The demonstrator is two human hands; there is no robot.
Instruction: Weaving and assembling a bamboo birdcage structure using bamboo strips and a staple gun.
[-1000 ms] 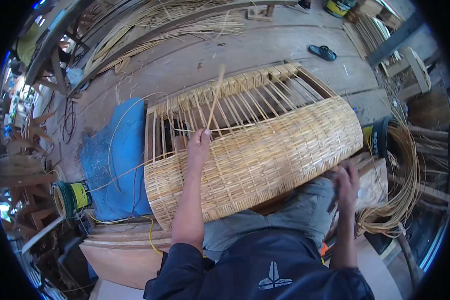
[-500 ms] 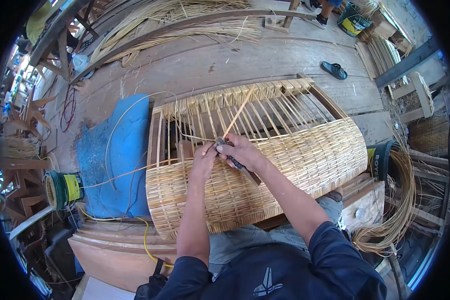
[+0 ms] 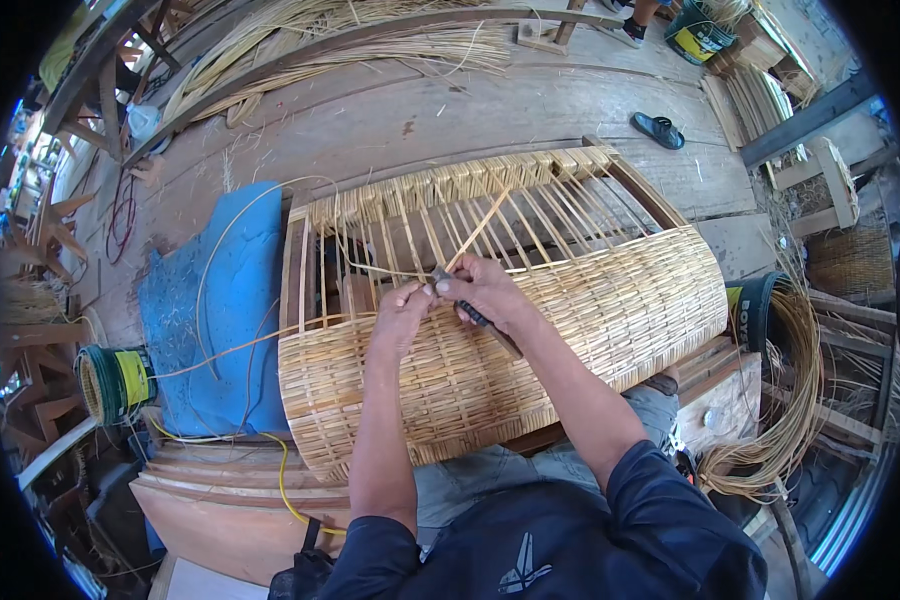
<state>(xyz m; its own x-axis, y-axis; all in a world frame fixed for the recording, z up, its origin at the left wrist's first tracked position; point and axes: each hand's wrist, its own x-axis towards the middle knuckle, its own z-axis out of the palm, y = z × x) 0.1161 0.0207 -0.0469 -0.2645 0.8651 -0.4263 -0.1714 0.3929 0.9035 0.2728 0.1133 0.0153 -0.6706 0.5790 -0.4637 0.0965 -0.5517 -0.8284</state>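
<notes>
A curved woven cane panel on a wooden frame lies across my lap, its far part showing bare ribs and a bound far edge. My left hand has its fingers closed on a thin cane strip at the upper edge of the weave. Just right of it, my right hand grips a tool with a dark handle and flat blade, its tip at my left fingertips. A pale strip sticks up diagonally from between the two hands. Which strips the fingertips press is partly hidden.
A blue mat and green bucket lie left; a bucket with coiled cane stands right. Beyond are a rail, cane bundles, a sandal and another person's foot. Boards are behind the mat.
A second ago my right hand was low at the right with the tool; it has come up beside my left hand. The upright strip now leans further right; the view has shifted slightly.
</notes>
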